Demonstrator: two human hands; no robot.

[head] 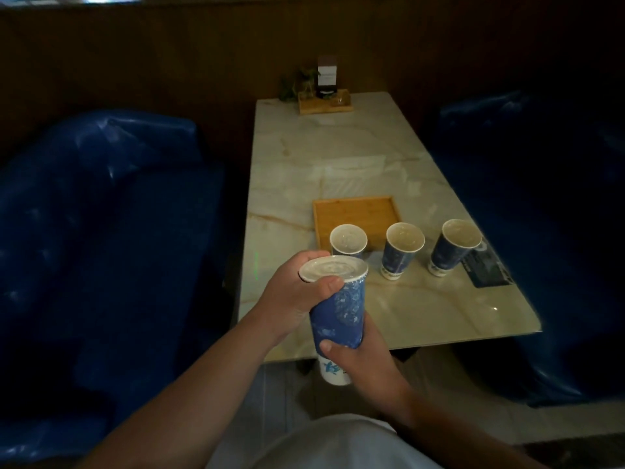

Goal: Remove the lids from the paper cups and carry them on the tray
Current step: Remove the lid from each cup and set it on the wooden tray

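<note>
- Four cups show in our view: three stand on the desk (355, 157) and one is held up in front of us.
- We hold the held cup (340, 316) in both hands, above the desk's near edge and tilted slightly, its rim leaning left.
- Our left hand (297, 292) is closed around the top of that cup, thumb pressed just under the rim and fingers curled behind the lid (333, 269).
- That lid, clear plastic, sits on the rim; we cannot tell whether any edge has lifted.
- Our right hand (363, 357) is wrapped around the lower part of the cup, thumb across the front, with the white base showing below it.
- We see the tray (355, 214), a bare wooden square, lying flat near the desk's middle.
- We see the left cup (348, 241) standing at the tray's near edge, partly hidden behind our left hand.
- We see the middle cup (400, 253) and the right cup (455, 247) standing apart on the desk, nearer us than the tray.
- We cannot tell whether these three carry lids.
- We see a dark card (487, 269) lying just beside the right cup.
- Blue seats (101, 214) flank the desk.
</note>
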